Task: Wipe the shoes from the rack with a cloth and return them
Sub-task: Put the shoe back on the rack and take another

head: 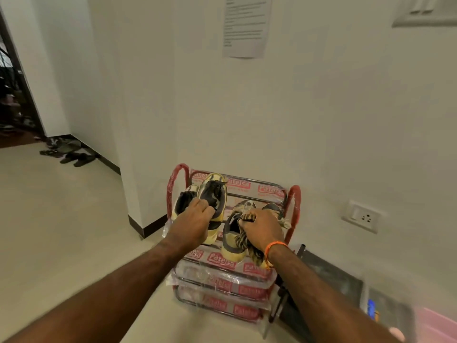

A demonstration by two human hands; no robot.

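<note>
left hand (195, 216) fingers gripping yellow shoe (213, 206) on top of rack (230, 263), right hand (262, 229) fingers clutching striped cloth (243, 240) over second shoe (231, 246)

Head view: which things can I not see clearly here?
- Printed paper on the wall: text too small and blurred.
- Striped cloth: mostly hidden under the right hand.
- Dark objects at the lower right: blurred, cut by the edge.
</note>
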